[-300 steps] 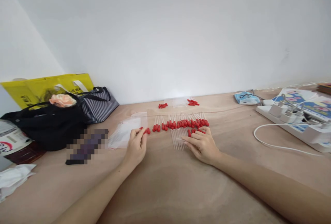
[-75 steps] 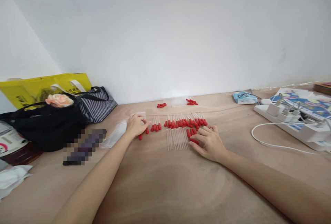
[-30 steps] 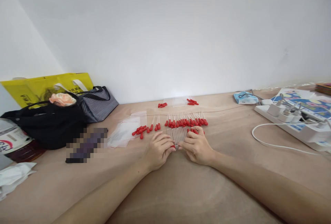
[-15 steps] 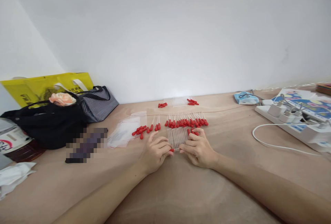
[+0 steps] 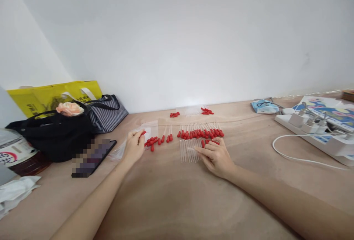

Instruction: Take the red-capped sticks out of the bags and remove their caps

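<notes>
Apparently for easy picking, the tubes (image 5: 183, 154) lie side by side near the right hand (image 5: 217, 157), whose grip I cannot tell, while the left hand (image 5: 134, 147) grasps a red bulb (image 5: 143, 133) beside the bags (image 5: 152, 126)

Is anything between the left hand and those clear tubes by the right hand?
Yes: some red bulbs lie beside the left hand, on the side toward the clear tubes. They are low, likely easily reached over.
</notes>
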`<state>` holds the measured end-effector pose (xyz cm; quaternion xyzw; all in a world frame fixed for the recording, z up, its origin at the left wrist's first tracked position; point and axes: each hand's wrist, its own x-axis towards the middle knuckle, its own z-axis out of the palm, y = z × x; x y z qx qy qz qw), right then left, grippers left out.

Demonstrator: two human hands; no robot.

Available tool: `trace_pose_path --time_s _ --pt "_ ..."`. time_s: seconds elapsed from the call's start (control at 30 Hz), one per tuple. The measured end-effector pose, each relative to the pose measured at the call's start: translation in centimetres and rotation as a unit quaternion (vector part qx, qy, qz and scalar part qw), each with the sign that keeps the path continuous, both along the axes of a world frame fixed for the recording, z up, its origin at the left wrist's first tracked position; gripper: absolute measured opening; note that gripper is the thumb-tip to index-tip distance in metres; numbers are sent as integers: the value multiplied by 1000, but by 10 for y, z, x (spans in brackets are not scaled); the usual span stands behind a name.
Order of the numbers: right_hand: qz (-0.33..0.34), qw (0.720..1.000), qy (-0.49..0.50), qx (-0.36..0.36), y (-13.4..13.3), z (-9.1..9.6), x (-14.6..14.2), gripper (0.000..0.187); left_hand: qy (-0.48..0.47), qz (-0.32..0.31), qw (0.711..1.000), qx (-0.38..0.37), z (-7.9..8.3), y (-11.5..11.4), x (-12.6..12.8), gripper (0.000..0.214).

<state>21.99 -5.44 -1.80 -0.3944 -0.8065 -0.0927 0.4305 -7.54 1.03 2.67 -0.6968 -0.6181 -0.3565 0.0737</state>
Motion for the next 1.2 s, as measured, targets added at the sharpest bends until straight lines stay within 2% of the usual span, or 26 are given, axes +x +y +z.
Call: trace_pose_path --time_s 0.1,0.2,0.37,0.43,0.5,0.53,0.57,0.63,0.7,0.77,0.93,1.03,1.2 --pt "-6 1000 4 -16 1 1 -6 24 1 54 994 -96 -1 12 -14 38" --pt "-11 1000 -2 -3 7 5 -16 20 7 73 988 -139 -8 16 -17 38" --pt "-28 997 -71 -14 22 13 -46 20 27 92 984 -153 -9 14 -12 29" --pt "-32 992 -114 -31 26 16 -59 19 41 103 987 -118 -6 8 -7 29" --pt "-38 986 -157 -45 27 17 -68 19 57 64 995 -47 -2 -2 2 27" --pt "-41 982 -176 -50 27 18 -72 19 60 14 998 -14 -2 -9 9 24" --pt "-45 979 -189 -54 26 18 -74 20 57 -61 996 -5 -3 -16 17 22" --pt "-50 977 -198 -62 24 18 -76 23 34 -201 977 -67 -8 -28 33 17" --pt "-48 978 -189 -70 21 17 -74 29 5 -264 956 -130 -15 -38 48 12" --pt "-41 980 -179 -78 20 16 -71 34 -2 -289 945 -156 -20 -42 58 10" --pt "-16 985 -144 -92 16 18 -62 44 41 -312 937 -150 -24 -41 62 15" --pt "4 990 -113 -81 10 20 -54 38 48 -332 930 -148 -25 -40 63 14" --pt "-15 996 -67 -53 -5 15 -21 24 48 -323 931 -166 -27 -41 66 7"
